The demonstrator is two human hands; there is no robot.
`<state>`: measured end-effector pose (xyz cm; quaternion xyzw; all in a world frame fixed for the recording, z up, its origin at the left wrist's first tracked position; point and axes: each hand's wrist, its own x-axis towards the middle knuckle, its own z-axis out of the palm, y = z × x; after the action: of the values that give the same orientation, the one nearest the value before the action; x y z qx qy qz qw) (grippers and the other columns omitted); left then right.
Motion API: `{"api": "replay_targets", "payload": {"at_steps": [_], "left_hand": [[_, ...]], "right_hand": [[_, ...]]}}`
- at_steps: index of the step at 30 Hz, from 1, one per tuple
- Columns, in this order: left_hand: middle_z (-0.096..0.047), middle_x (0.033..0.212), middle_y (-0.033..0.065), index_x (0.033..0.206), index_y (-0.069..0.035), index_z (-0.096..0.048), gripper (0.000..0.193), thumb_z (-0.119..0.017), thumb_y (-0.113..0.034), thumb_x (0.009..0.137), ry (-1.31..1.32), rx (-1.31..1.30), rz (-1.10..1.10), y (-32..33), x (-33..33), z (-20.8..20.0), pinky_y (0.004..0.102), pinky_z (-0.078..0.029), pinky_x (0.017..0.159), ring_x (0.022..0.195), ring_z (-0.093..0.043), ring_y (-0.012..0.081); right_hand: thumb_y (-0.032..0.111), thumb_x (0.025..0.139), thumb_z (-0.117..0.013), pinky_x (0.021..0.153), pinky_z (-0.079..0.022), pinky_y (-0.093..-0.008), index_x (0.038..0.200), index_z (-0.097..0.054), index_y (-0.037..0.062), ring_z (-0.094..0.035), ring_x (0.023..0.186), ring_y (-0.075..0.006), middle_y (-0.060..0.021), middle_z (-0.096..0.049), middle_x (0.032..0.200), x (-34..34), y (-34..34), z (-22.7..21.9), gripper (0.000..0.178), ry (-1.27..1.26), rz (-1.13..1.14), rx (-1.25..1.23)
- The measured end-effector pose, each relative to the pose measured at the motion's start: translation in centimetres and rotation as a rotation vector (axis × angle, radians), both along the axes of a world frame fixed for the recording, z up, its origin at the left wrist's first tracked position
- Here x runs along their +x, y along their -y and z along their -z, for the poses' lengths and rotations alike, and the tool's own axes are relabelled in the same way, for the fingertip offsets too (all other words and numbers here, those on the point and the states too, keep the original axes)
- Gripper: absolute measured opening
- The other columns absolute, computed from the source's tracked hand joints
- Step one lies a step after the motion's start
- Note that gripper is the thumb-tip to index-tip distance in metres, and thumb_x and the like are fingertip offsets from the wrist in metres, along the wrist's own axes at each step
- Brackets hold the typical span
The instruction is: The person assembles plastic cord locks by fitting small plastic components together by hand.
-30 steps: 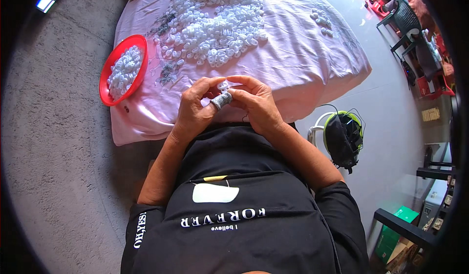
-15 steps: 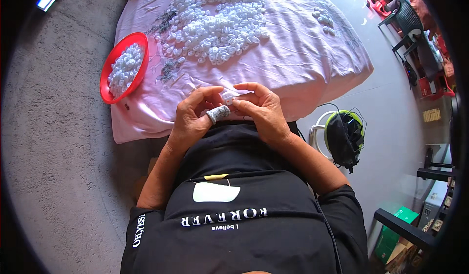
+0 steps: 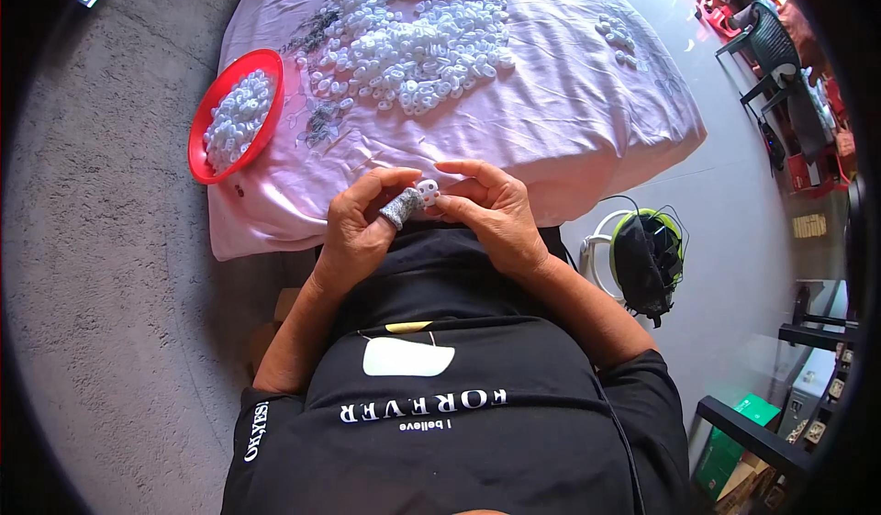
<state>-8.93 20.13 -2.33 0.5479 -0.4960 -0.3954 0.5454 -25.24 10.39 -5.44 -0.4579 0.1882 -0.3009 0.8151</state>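
Note:
A small white plastic piece with holes [image 3: 428,191] is held up between my two hands at the near edge of the cloth-covered table. My left hand [image 3: 360,219] pinches it from the left with thumb and forefinger; a grey knitted sleeve [image 3: 400,209] covers that thumb. From the other side, the thumb of my right hand [image 3: 500,217] presses against the piece, while the right forefinger arches above, apart from it. Beyond the hands lies a large heap of similar white pieces [image 3: 422,51].
A red bowl [image 3: 278,83] of white pieces stands at the table's left edge. A smaller group of pieces [image 3: 617,38] lies far right on the pink cloth [image 3: 551,120]. Right of the table, a black and lime-green bag-like item [image 3: 647,258] hangs by a white frame.
The white piece has turned and shows its holes more plainly. My left thumb has shifted slightly down and left; the view has tilted a little.

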Motion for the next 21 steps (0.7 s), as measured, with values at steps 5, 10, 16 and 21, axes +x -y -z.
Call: {"api": "replay_targets", "payload": {"at_steps": [5, 10, 16, 21], "left_hand": [[-0.063, 0.107, 0.0085, 0.116, 0.005, -0.057, 0.031, -0.046, 0.012, 0.088, -0.055, 0.057, -0.007, -0.12, -0.16, -0.31, 0.027, -0.049, 0.093, 0.102, -0.061, 0.0138], [-0.064, 0.105, 0.0081, 0.112, 0.005, -0.058, 0.029, -0.045, 0.013, 0.088, -0.012, 0.05, -0.015, -0.28, -0.11, -0.1, 0.0267, -0.05, 0.09, 0.099, -0.062, 0.0135], [-0.064, 0.102, 0.0075, 0.111, 0.004, -0.058, 0.027, -0.045, 0.012, 0.088, 0.023, 0.046, -0.03, -0.34, -0.28, -0.12, 0.0263, -0.05, 0.089, 0.097, -0.062, 0.0131], [-0.064, 0.1, 0.0067, 0.11, 0.004, -0.058, 0.027, -0.046, 0.012, 0.088, -0.028, 0.017, -0.051, -0.32, -0.5, -0.01, 0.0255, -0.05, 0.087, 0.096, -0.062, 0.0125]], "right_hand": [[0.0, 0.089, -0.063, 0.083, -0.054, -0.0258, 0.123, -0.055, -0.0008, -0.066, 0.091, -0.0141, -0.0112, -0.069, 0.097, -0.12, -0.12, -0.1, 0.035, -0.045, -0.011, -0.15], [-0.001, 0.088, -0.063, 0.083, -0.054, -0.0255, 0.122, -0.056, -0.0002, -0.066, 0.091, -0.0136, -0.0108, -0.069, 0.096, -0.13, -0.26, -0.05, 0.034, -0.043, -0.004, -0.193], [-0.002, 0.088, -0.063, 0.082, -0.053, -0.0248, 0.119, -0.058, -0.0001, -0.066, 0.089, -0.0122, -0.01, -0.069, 0.094, -0.21, -0.22, -0.22, 0.031, -0.041, -0.009, -0.225], [-0.002, 0.088, -0.063, 0.082, -0.053, -0.0246, 0.118, -0.059, -0.0002, -0.066, 0.088, -0.0119, -0.0096, -0.069, 0.092, -0.33, -0.29, -0.38, 0.031, -0.048, -0.006, -0.251]]}}
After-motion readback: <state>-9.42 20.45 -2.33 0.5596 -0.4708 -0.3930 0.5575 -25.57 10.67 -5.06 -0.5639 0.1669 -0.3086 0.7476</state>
